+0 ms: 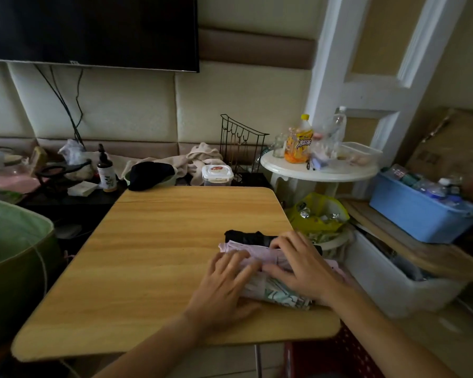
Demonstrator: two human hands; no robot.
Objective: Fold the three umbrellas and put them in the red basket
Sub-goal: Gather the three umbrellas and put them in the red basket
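Pressing both hands (left hand [224, 285], right hand [302, 264]) on soft folded umbrellas [260, 257].

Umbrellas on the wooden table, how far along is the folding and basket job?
All three look folded: the black umbrella, the pink umbrella and the patterned umbrella lie bundled together on the table. The left hand and right hand rest on the bundle. None is yet in the red basket below the table edge.

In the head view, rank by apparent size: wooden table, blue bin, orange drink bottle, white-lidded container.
1. wooden table
2. blue bin
3. and 4. orange drink bottle and white-lidded container: look alike, unranked.
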